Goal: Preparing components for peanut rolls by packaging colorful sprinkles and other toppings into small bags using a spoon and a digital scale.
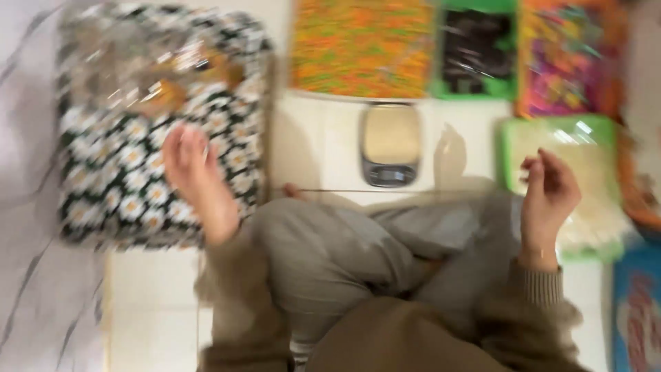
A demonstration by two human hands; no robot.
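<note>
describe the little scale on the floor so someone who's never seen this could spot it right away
Start at the row of colourful trays along the top of the white tiled floor. Just below the orange tray, ahead of the seated person's knees, lies the small scale. It is the only grey, metallic thing there: a pale square platform with a dark display strip at its near edge.

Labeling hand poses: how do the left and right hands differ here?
The left hand reaches out flat over the daisy-print cushion; the right hand is raised with curled fingers beside the green tray. Heavy blur hides whether either holds anything. Both wear brownish knit sleeves.
</note>
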